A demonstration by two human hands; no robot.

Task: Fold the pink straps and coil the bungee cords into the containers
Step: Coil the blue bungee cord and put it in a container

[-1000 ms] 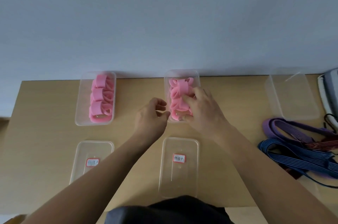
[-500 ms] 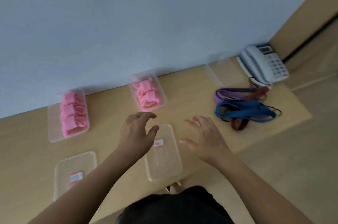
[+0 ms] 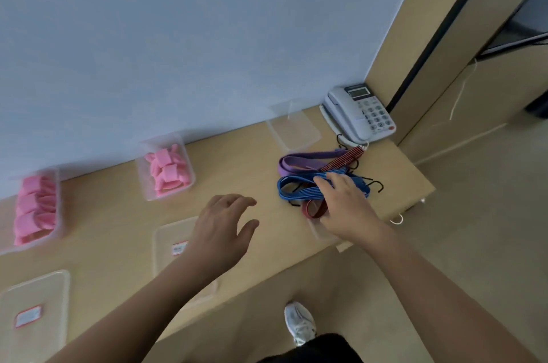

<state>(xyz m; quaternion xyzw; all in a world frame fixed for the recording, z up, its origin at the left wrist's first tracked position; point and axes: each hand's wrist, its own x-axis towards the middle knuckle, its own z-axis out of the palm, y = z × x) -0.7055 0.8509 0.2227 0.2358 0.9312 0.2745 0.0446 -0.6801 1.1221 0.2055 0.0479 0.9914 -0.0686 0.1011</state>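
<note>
A tangle of bungee cords lies at the table's right end: a purple one [image 3: 307, 161], blue ones [image 3: 299, 190] and a red one [image 3: 343, 158] with black hooks. My right hand [image 3: 345, 205] rests on the blue cords, fingers laid over them, thumb by a red loop [image 3: 311, 210]. My left hand [image 3: 224, 227] hovers open above the table with nothing in it. Folded pink straps fill two clear containers, one at mid-back [image 3: 185, 181] and one at the left [image 3: 57, 214]. An empty clear container [image 3: 311, 137] stands behind the cords.
Two clear labelled lids lie near the front edge, one under my left wrist [image 3: 166, 244] and one at far left [image 3: 44, 288]. A grey desk phone [image 3: 360, 113] sits in the back right corner. The table ends just right of the cords; my shoe [image 3: 299, 324] is on the floor below.
My view has swung to the right. My right hand left the middle pink-strap container and travelled right onto the bungee cords. My left hand followed partway, staying open.
</note>
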